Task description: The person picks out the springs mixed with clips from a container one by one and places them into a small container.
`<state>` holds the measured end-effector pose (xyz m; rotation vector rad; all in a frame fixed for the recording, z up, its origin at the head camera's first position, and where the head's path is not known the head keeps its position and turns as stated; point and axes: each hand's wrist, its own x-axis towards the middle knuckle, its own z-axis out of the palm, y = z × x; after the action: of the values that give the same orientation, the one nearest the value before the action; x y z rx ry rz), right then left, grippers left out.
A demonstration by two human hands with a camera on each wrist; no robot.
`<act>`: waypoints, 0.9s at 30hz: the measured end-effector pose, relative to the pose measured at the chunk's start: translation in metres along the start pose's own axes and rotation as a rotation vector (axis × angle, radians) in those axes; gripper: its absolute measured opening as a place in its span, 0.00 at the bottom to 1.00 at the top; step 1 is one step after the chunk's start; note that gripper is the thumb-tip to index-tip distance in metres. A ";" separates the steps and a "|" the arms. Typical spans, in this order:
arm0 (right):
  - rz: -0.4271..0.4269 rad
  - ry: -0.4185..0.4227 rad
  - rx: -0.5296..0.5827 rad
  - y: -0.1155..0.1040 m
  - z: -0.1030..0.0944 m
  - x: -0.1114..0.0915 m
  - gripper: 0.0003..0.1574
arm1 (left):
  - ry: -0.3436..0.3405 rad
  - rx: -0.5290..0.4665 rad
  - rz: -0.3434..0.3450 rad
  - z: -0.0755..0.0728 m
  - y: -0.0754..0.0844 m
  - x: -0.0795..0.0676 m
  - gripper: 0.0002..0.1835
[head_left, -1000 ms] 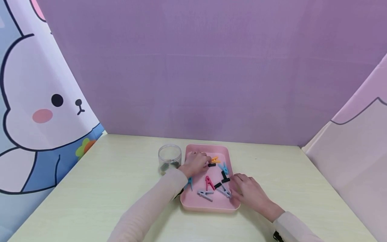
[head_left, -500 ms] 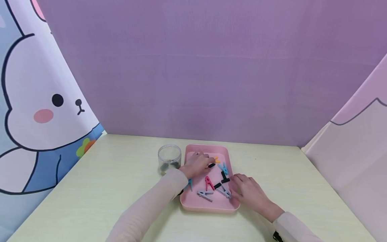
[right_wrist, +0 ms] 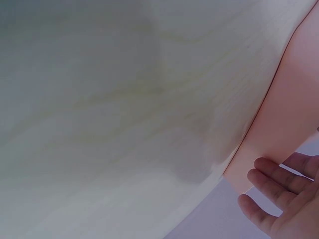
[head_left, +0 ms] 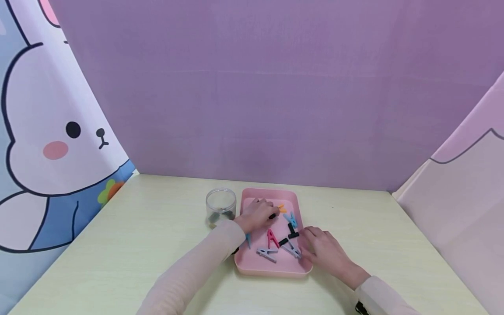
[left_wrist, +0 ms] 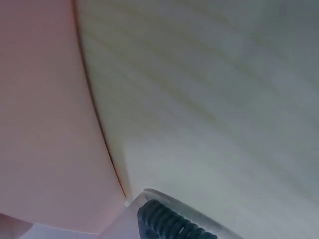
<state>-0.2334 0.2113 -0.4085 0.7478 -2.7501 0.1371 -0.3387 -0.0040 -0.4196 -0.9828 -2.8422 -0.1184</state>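
Note:
In the head view my left hand (head_left: 257, 215) reaches into the far left part of a pink tray (head_left: 256, 267). Its fingertips pinch a small black ridged piece (head_left: 272, 216), mostly covered by the fingers. My right hand (head_left: 327, 249) rests at the tray's right side. In the right wrist view its loosely extended fingers (right_wrist: 279, 181) lie against the outer wall. Inside the tray are a red clothespin (head_left: 272, 238), grey clothespins (head_left: 267, 253), a light blue clothespin (head_left: 292, 219), a yellow clothespin (head_left: 282, 208) and other black pieces (head_left: 293, 235).
Left of the tray stands a clear round jar (head_left: 221, 205) with dark things inside; one ridged black piece (left_wrist: 174, 224) shows through its wall in the left wrist view. The pale table (head_left: 157, 227) ends at a purple backdrop (head_left: 275, 109).
The left fingers have moved slightly right and closed on the black piece, which tilted and slipped mostly out of sight beneath them. The right hand and tray stay put.

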 end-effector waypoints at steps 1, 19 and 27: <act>0.001 -0.001 0.001 0.000 0.000 0.000 0.27 | 0.005 0.004 0.006 0.000 -0.001 0.000 0.08; 0.003 -0.003 -0.007 0.000 0.000 -0.001 0.27 | 0.022 0.036 0.011 -0.003 -0.002 -0.003 0.07; -0.004 0.000 -0.009 0.000 -0.001 0.000 0.27 | 0.047 0.048 -0.020 -0.007 -0.002 -0.008 0.09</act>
<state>-0.2332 0.2117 -0.4081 0.7508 -2.7471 0.1243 -0.3337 -0.0113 -0.4140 -0.9292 -2.7988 -0.0740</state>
